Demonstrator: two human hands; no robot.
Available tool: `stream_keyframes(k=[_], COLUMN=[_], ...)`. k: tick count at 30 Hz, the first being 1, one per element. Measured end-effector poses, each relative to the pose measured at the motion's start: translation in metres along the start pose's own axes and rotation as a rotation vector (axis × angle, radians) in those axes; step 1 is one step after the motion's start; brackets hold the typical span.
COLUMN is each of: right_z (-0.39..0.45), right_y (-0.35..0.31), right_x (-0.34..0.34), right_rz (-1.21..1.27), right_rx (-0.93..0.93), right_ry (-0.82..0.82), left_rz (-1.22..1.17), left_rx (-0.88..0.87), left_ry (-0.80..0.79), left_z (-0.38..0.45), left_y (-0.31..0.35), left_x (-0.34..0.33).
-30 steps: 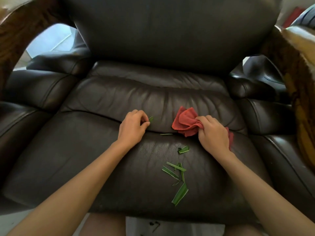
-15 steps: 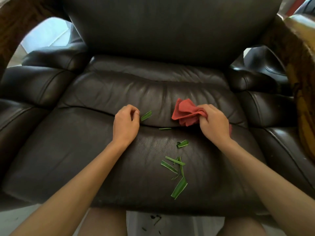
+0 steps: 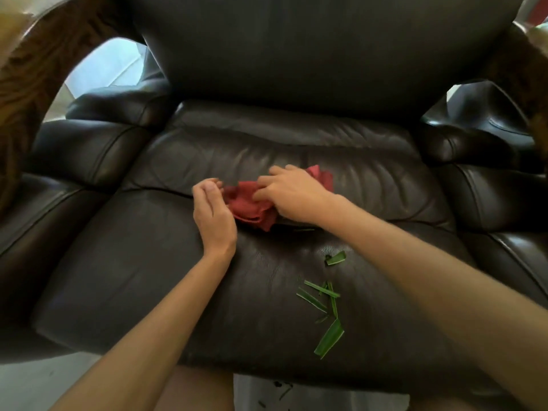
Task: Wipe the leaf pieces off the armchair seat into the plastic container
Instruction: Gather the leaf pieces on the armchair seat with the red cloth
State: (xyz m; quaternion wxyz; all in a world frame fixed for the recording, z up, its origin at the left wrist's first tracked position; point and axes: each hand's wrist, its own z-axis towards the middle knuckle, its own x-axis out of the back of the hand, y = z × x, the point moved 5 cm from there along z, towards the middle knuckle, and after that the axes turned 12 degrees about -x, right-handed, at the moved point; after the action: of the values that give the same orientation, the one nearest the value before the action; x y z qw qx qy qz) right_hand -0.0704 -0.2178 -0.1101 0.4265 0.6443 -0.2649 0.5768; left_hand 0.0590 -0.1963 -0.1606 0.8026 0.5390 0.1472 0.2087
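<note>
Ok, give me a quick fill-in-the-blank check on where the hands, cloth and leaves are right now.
1. The right hand presses a cloth whose colour is ____.
2. The left hand sits at the cloth's ____ edge in the picture.
3. The green leaf pieces lie on the seat, nearer its ____ edge than the hands are.

Missing words: red; left; front

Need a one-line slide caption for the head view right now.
Right hand presses red cloth into seat crease beside left hand; leaf pieces remain.

Seat glossy creased leather; rag soft matt cloth.
</note>
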Motion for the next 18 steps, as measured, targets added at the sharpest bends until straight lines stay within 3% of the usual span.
stream_keyframes(k=[2,5,7,9,11,14,18], right_z=[-0.013,-0.034,-0.044,-0.051,-0.057,-0.068,-0.063], right_y=[0.011,0.05,0.073,0.09,0.09,0.065,0.046], right_x=[0.006,0.017,0.021,0.017,0.001,-0.024,-0.021], right_rz=[-0.03,0.297,0.478,0.514,0.494,0.473,0.521], right_rx=[-0.001,-0.194,-0.319,-0.422,-0.481,-0.467,-0.347], right_ry=[-0.086,-0.268,-0.202,-0.046,0.003,-0.064,-0.315], left_rz=[-0.005,-0.007,-0.001,0.021,0.045,0.082,0.114], left_rx=[0.004,-0.009,-0.019,-0.016,-0.025,-0.059,-0.065], left_ry=[-0.027,-0.049,-0.068,-0.099,-0.147,-0.229,-0.269], left_z=[-0.001,-0.002,-0.002,-0.003,-0.004,-0.005,-0.006], left_y=[0.002,0.003,0.002,0.0,-0.002,-0.002,-0.003], left_x=[-0.003,-0.006,-0.007,-0.009,-0.012,-0.018,-0.021])
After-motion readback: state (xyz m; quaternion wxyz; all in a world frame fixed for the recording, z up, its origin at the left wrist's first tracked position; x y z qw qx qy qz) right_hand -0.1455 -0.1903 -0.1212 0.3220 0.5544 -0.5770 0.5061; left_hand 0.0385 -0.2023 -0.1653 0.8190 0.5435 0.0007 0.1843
